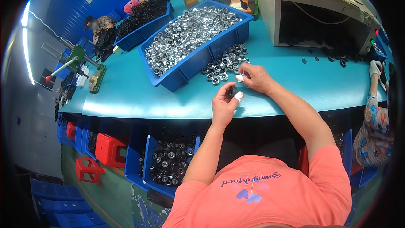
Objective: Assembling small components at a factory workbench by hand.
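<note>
My left hand (224, 109) is closed around a small round black wheel or ring (231, 91), held just above the near part of the table. White tape wraps its thumb. Slightly farther off and to the right, my right hand (258, 79) has its fingers pinched together, also with white tape on a digit; what sits between them is mostly hidden. Beside those fingers lies a loose pile of shiny silver hub-like parts (223, 65). Behind the pile, a long blue bin (179, 79) is heaped with the same silver parts (192, 33).
A white box-shaped machine (275, 14) stands at the right on the teal table (139, 99), with black rings (343, 63) near its opening. A green hand press (76, 59) is at the left. Below the edge, a blue crate holds black wheels (171, 156). Co-workers sit around.
</note>
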The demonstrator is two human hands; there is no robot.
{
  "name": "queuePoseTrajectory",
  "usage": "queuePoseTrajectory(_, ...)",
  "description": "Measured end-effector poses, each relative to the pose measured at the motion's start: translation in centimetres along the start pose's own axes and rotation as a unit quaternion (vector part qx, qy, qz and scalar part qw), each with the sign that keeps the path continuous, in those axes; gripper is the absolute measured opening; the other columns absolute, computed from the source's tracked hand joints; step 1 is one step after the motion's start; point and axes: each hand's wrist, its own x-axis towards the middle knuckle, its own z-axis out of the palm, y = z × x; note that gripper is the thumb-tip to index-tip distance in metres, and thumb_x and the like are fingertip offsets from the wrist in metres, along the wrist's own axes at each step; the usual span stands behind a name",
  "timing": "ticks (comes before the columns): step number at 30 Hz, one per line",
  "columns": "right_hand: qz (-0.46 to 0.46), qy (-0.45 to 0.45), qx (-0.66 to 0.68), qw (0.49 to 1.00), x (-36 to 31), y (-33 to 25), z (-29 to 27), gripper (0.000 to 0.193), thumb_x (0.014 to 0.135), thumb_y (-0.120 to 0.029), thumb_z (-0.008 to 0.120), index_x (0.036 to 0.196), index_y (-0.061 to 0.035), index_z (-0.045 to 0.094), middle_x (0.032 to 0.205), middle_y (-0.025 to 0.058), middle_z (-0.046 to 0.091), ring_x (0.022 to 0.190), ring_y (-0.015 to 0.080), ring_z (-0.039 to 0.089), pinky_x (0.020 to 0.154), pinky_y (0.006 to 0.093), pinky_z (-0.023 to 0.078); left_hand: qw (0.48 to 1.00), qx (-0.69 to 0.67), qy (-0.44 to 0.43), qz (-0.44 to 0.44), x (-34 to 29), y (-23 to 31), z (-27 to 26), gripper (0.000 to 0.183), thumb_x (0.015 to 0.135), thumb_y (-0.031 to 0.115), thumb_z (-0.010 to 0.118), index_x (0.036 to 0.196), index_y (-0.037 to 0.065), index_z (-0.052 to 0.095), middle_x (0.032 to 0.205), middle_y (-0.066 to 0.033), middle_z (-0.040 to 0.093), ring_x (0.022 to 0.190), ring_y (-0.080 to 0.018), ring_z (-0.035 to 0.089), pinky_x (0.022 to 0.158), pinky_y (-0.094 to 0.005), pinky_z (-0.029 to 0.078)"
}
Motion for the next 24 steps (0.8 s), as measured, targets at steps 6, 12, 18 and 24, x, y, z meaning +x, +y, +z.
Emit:
queuePoseTrajectory(6, 0.003, 0.015, 0.016, 1.0, 0.2, 0.3, 0.2, 0.024, 0.09, -0.027, 0.07, 0.1, -0.0069, 0.061, 0.078, 0.0137, 0.065, 0.072, 0.0327, 0.066, 0.066, 0.0436, 0.05, 1.0, -0.008, -0.001, -0.005, 0.0, 0.3, 0.2, 0.04, 0.089, 0.0, 0.074, 0.126, 0.0, 0.061, 0.105, 0.0001, 0.059, 0.096, -0.0089, 0.055, 0.087, -0.0253, 0.047)
queuePoseTrajectory(12, 0.013, 0.037, 0.057, 0.998, 0.4, 0.5, 0.2, 0.021, 0.088, -0.02, 0.071, 0.099, -0.0065, 0.059, 0.08, 0.0115, 0.063, 0.072, 0.0287, 0.064, 0.066, 0.0411, 0.05, 1.0, -0.009, -0.002, -0.007, -0.2, 0.4, 0.1, 0.04, 0.089, -0.001, 0.074, 0.126, 0.001, 0.061, 0.104, 0.0007, 0.058, 0.096, -0.0086, 0.055, 0.087, -0.025, 0.046)
queuePoseTrajectory(18, -0.011, 0.053, 0.076, 0.996, 0.7, 0.8, 0.0, 0.025, 0.08, -0.01, 0.071, 0.099, -0.0064, 0.056, 0.087, 0.0093, 0.058, 0.075, 0.0246, 0.059, 0.07, 0.0371, 0.05, 1.0, -0.018, -0.004, -0.008, 0.0, 0.1, -0.1, 0.04, 0.088, -0.003, 0.073, 0.127, 0.001, 0.061, 0.104, -0.0001, 0.059, 0.096, -0.0088, 0.056, 0.087, -0.0253, 0.047)
queuePoseTrajectory(24, -0.037, 0.045, 0.104, 0.993, 0.4, 1.3, 0.1, 0.028, 0.078, -0.007, 0.071, 0.103, -0.0064, 0.058, 0.091, 0.0054, 0.055, 0.073, 0.0159, 0.056, 0.068, 0.0305, 0.049, 1.0, -0.018, -0.007, -0.004, 0.0, 0.1, 0.0, 0.041, 0.088, -0.004, 0.073, 0.128, 0.0, 0.061, 0.104, -0.001, 0.06, 0.095, -0.0095, 0.058, 0.087, -0.0257, 0.049)
